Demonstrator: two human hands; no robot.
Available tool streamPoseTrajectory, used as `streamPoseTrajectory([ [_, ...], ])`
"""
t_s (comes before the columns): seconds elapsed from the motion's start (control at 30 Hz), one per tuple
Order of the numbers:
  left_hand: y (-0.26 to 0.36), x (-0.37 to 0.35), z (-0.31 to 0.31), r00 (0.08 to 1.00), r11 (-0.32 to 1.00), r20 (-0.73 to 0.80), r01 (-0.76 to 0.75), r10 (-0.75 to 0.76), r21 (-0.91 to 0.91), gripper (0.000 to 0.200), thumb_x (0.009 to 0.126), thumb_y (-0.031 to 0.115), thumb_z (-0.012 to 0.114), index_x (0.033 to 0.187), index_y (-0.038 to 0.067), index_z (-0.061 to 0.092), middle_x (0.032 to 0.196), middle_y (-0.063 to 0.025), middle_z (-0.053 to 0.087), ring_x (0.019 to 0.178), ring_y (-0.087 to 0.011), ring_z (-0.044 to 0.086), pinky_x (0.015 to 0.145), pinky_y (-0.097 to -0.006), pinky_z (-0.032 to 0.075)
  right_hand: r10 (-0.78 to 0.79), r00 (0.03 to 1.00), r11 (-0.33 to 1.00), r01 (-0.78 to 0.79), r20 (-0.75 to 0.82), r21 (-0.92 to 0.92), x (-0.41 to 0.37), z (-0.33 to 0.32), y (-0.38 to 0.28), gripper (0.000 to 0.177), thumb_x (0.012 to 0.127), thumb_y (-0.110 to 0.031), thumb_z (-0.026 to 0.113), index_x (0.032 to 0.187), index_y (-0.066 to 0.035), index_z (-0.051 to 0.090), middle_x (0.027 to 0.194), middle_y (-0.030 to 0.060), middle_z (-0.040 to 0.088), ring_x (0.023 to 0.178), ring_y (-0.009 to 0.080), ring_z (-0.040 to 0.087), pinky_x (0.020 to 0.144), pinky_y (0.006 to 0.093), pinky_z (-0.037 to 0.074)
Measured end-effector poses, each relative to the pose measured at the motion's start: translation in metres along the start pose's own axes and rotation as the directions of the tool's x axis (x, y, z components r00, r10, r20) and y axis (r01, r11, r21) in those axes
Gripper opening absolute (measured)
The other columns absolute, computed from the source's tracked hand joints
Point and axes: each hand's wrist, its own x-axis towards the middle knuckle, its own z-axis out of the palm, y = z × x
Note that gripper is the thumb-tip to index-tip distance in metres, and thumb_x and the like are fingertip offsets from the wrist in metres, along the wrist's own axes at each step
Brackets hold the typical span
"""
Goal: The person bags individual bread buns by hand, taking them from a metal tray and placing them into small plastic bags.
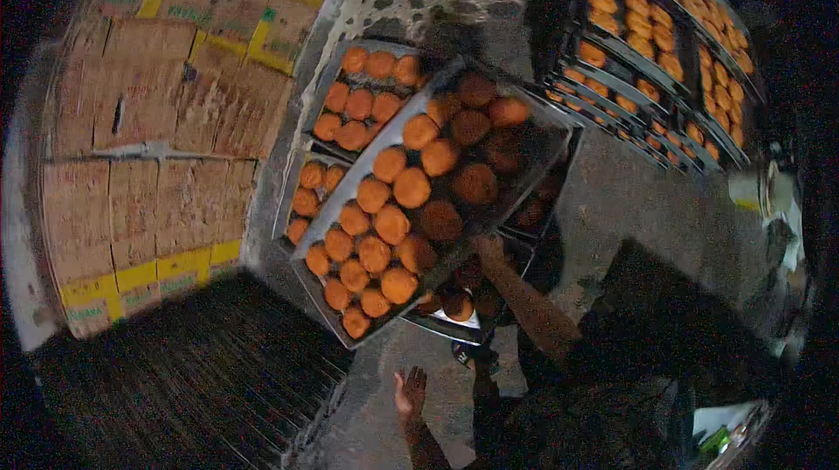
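A large metal baking tray (376, 169) full of round orange-brown buns (412, 187) lies slantwise across the middle of the view. My right hand (491, 252) is closed on its near long edge, with the fingers partly hidden by the rim. The tray sits over other trays, and its right part is in shadow. My left hand (411, 393) is off the tray, below its lower left corner, with the fingers stretched out and nothing in it. Beneath the big tray, another bun tray (363, 103) shows at the back, and a bun (457, 306) shows near my right forearm.
Stacked cardboard boxes (140, 217) with yellow bands stand on the left, beside a dark ridged surface (175, 374). At the upper right stands a stack of bun trays (651, 77). A pale bucket (759, 190) stands on the concrete floor (612, 182) at the right.
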Motion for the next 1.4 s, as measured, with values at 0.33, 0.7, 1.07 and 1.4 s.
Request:
streamPoseTrajectory([
  [0.33, 0.084, 0.172, 0.003, 0.915, 0.976, 0.378, -0.063, 0.139, -0.208, 0.038, 0.073, 0.034, 0.051, 0.092, 0.001, 0.051, 0.088, -0.0147, 0.057, 0.083, -0.0312, 0.055, 0.075, -0.0459, 0.044, 0.437, 0.791, 0.526, 0.162, -0.429, 0.835, -0.078, 0.011, -0.065, 0.030, 0.068, -0.030, 0.058, 0.074, -0.001, 0.057, 0.068, 0.0049, 0.053, 0.058, 0.0194, 0.049, 0.055, 0.0347, 0.042],
  [0.7, 0.098, 0.092, 0.062, 0.916, 0.945, 0.398, -0.179, 0.058, 0.275, 0.034, 0.069, 0.030, 0.050, 0.088, 0.002, 0.049, 0.088, -0.0130, 0.056, 0.081, -0.0285, 0.054, 0.076, -0.0438, 0.043, 0.844, 0.404, 0.288, 0.211, -0.352, 0.934, -0.346, -0.079, -0.099, 0.022, 0.058, -0.010, 0.058, 0.076, 0.003, 0.058, 0.056, 0.0066, 0.055, 0.053, 0.0164, 0.050, 0.057, 0.0316, 0.040],
  [1.07, -0.202, -0.159, 0.212, 0.653, 0.739, 0.685, -0.279, -0.322, 0.613, 0.030, 0.065, 0.026, 0.049, 0.084, 0.003, 0.048, 0.087, -0.0113, 0.055, 0.080, -0.0259, 0.053, 0.077, -0.0418, 0.042, 0.916, -0.019, 0.192, 0.898, -0.401, 0.396, -0.675, -0.126, 0.049, 0.025, 0.058, -0.007, 0.058, 0.079, 0.006, 0.055, 0.066, 0.0061, 0.057, 0.055, 0.0140, 0.050, 0.053, 0.0260, 0.041],
  [1.4, -0.480, -0.308, 0.219, 0.355, 0.257, 0.461, -0.492, -0.813, 0.832, 0.042, 0.065, 0.027, 0.053, 0.101, 0.007, 0.043, 0.105, -0.0084, 0.047, 0.098, -0.0240, 0.046, 0.084, -0.0410, 0.036, 0.942, -0.332, 0.335, 0.936, -0.049, 0.111, -0.797, -0.093, 0.191, 0.027, 0.070, -0.022, 0.060, 0.068, 0.003, 0.050, 0.064, 0.0106, 0.052, 0.044, 0.0159, 0.049, 0.037, 0.0263, 0.042],
])
